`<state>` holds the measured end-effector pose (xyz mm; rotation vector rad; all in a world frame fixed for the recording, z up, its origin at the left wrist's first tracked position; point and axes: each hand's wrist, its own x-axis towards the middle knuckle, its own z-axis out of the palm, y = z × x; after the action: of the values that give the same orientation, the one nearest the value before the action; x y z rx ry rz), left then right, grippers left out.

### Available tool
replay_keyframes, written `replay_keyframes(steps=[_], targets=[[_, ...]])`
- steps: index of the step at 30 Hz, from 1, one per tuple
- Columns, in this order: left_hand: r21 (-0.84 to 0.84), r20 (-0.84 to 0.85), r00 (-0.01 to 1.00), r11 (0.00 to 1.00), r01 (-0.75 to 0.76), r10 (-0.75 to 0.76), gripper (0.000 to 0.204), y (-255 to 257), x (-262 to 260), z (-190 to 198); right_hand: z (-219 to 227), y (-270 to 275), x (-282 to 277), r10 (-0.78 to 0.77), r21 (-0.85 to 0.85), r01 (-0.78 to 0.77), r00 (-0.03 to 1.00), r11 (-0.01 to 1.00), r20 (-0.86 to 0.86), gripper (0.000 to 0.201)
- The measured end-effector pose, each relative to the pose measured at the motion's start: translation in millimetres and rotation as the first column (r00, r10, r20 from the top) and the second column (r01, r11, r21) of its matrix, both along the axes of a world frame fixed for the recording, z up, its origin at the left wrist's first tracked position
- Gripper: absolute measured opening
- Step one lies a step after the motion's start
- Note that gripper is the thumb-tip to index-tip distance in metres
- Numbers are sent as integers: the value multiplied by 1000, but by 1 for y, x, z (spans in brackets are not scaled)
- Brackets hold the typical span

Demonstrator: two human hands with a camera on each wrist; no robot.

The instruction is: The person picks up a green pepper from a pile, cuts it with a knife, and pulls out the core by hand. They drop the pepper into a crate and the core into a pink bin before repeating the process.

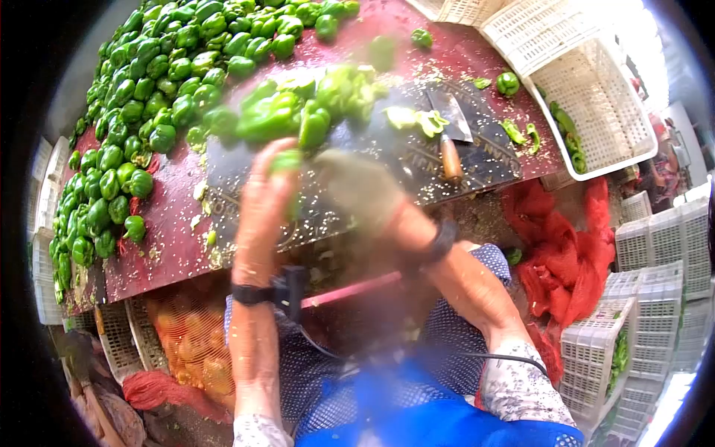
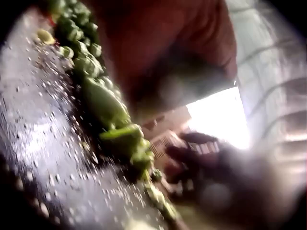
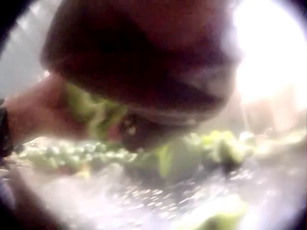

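My left hand (image 1: 269,190) holds a green bell pepper (image 1: 286,161) close over the black board (image 1: 246,171). The same pepper (image 3: 91,110) shows beside the left fingers in the right wrist view. Facing it is my right hand (image 1: 365,197), badly blurred and greyish toward the fingers; I cannot tell whether it grips anything. Just beyond both hands, a heap of cut green peppers (image 1: 272,115) lies on the board. A cleaver (image 1: 454,123) with a wooden handle rests to the right, next to pale pepper pieces (image 1: 417,119).
Many whole green peppers (image 1: 164,89) cover the red table (image 1: 156,249) at the left and back. A white plastic crate (image 1: 596,97) holding some green pieces stands at the right edge. Red netting (image 1: 558,253) and stacked crates (image 1: 655,238) are below right; a filled mesh sack (image 1: 194,335) sits below left.
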<state>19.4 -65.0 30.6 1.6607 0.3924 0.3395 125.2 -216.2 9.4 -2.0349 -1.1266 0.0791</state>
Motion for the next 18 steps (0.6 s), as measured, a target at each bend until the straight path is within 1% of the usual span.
replay_keyframes(steps=[1,2,3,4,5,7,9,10,13,14,17,18], targets=[[-190,173,985,982,19,14,54,19,0,-9,8,-15,21,-84,-31,81,989,996,-123,30],[-282,259,966,958,60,15,55,29,-4,-12,-4,-23,49,-193,65,189,979,980,59,32],[-365,340,940,924,111,22,56,34,-11,-14,-2,-34,72,-309,-29,335,896,942,319,39],[-378,347,938,914,147,-7,63,36,-13,-18,4,-43,91,-364,-102,383,917,918,165,47],[-421,352,936,893,159,-1,56,32,-14,-19,10,-45,100,-397,-194,428,900,883,177,49],[-456,268,963,882,115,12,49,29,-16,-13,16,-46,110,-457,-377,499,867,780,201,51],[-507,331,944,845,170,8,45,33,-13,-19,13,-40,118,-426,-529,466,881,710,204,53],[-506,337,941,842,187,-7,47,36,-12,-21,10,-35,122,-409,-599,444,889,666,205,54],[-573,372,928,786,231,-1,47,38,-10,-24,-2,-26,117,-297,-548,380,925,745,238,51],[-602,396,918,757,253,8,46,41,-11,-26,-8,-23,114,-275,-572,362,932,736,237,49],[-672,449,893,667,322,21,46,47,-13,-30,9,-17,83,-83,-670,152,987,726,134,46],[-668,442,896,675,313,23,48,46,-13,-32,0,-16,77,51,-572,32,990,819,128,45]])
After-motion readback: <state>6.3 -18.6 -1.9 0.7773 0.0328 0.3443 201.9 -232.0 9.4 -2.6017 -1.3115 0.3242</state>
